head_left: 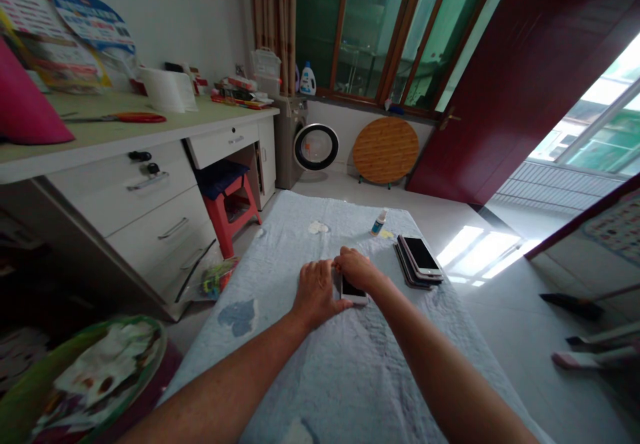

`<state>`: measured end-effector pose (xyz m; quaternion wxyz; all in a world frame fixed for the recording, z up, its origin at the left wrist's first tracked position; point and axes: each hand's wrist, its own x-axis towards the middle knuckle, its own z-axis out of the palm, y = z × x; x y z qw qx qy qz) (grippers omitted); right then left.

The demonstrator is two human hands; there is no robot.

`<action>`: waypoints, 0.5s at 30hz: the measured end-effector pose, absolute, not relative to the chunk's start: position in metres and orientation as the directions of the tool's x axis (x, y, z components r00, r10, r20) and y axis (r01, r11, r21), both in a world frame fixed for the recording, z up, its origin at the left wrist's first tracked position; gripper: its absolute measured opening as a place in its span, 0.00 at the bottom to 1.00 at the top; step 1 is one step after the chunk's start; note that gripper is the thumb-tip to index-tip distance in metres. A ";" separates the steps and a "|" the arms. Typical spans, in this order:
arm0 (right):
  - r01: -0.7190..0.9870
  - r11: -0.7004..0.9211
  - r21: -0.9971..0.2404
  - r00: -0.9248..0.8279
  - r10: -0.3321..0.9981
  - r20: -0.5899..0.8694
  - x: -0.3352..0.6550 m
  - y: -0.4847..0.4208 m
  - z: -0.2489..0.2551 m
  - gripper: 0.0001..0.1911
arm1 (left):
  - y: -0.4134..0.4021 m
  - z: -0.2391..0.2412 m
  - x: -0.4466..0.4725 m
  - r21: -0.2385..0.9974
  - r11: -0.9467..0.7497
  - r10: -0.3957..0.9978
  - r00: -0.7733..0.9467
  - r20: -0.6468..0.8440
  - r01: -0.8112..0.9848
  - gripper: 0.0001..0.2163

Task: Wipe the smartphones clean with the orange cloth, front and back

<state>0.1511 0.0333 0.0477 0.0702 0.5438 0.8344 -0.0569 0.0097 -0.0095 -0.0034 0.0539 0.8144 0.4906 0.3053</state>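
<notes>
A white-framed smartphone (355,299) with a dark screen lies on the light blue cloth cover (320,377), partly hidden by my hands. My left hand (317,292) rests along its left side, steadying it, thumb stretched to the near edge and fingers on the cloth. Above the upper part of the screen, my right hand (356,269) is closed with fingers curled down; what it pinches, if anything, is too small to name. To the right sits a stack of smartphones (421,257), the top one white with a black screen. A small spray bottle (379,223) stands upright beyond my hands.
At the left, a desk (210,127) carries a paper roll (167,89) and red-handled scissors (133,117). A red stool (233,207) stands beneath it, and a waste bin (163,344) is at lower left. Beyond are a washing machine (290,144) and a round folded table (386,151).
</notes>
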 end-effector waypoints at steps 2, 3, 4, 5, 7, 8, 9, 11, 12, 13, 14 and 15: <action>0.914 0.406 -0.007 -0.401 0.898 -0.180 0.150 0.026 0.047 0.12 | -0.010 -0.005 0.010 0.403 -0.518 0.825 0.316 0.469 0.754 0.42; 0.911 0.412 0.000 -0.405 0.896 -0.182 0.150 0.022 0.047 0.12 | -0.010 -0.005 0.011 0.409 -0.526 0.820 0.317 0.477 0.746 0.43; 0.907 0.421 0.005 -0.412 0.892 -0.186 0.149 0.017 0.047 0.12 | -0.011 -0.005 0.011 0.415 -0.531 0.817 0.317 0.481 0.739 0.44; 0.901 0.435 0.002 -0.427 0.885 -0.187 0.148 0.012 0.048 0.12 | -0.011 -0.005 0.011 0.420 -0.534 0.817 0.318 0.482 0.734 0.44; 0.888 0.460 -0.016 -0.455 0.871 -0.187 0.146 0.002 0.048 0.11 | -0.012 -0.004 0.011 0.427 -0.533 0.819 0.319 0.477 0.731 0.43; 0.884 0.467 -0.028 -0.464 0.866 -0.187 0.145 -0.002 0.048 0.10 | -0.013 -0.003 0.011 0.428 -0.531 0.821 0.319 0.473 0.732 0.42; 0.882 0.469 -0.038 -0.468 0.864 -0.185 0.144 -0.007 0.048 0.10 | -0.013 -0.002 0.011 0.426 -0.529 0.822 0.319 0.471 0.734 0.41; 0.881 0.470 -0.052 -0.471 0.864 -0.180 0.143 -0.015 0.048 0.10 | -0.014 -0.001 0.011 0.418 -0.530 0.821 0.324 0.470 0.738 0.39; 0.880 0.472 -0.056 -0.474 0.862 -0.181 0.142 -0.017 0.048 0.10 | -0.014 -0.001 0.011 0.415 -0.532 0.820 0.326 0.471 0.739 0.38; 0.876 0.478 -0.064 -0.481 0.858 -0.182 0.142 -0.019 0.048 0.10 | -0.015 -0.001 0.011 0.411 -0.534 0.818 0.329 0.472 0.739 0.37; 0.873 0.482 -0.079 -0.488 0.853 -0.187 0.143 -0.020 0.049 0.10 | -0.015 -0.001 0.011 0.407 -0.538 0.816 0.333 0.473 0.738 0.37; 0.866 0.489 -0.105 -0.500 0.844 -0.196 0.144 -0.021 0.051 0.10 | -0.014 -0.002 0.011 0.404 -0.541 0.814 0.337 0.473 0.737 0.37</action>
